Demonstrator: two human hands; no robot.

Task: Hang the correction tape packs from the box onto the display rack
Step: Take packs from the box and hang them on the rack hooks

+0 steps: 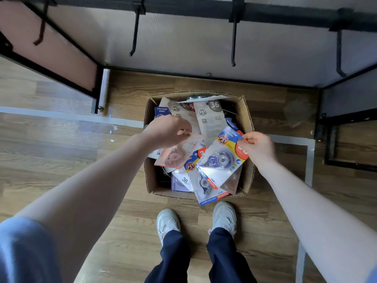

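Observation:
An open cardboard box (247, 117) stands on the floor in front of my feet, filled with several correction tape packs. My right hand (258, 148) pinches the top corner of a blue pack (220, 158) over the box's right side. My left hand (169, 130) hovers over the box's left half and holds a pink pack (173, 158) by its top, blurred. Beige packs marked 36 (212, 117) lie at the back of the box. Above, the display rack's black bar (285, 14) carries bare hooks (234, 43).
Black rack frames stand at the left (61, 76) and right (334, 139). White tape lines (71, 117) mark the wooden floor. My white shoes (169, 223) stand just in front of the box.

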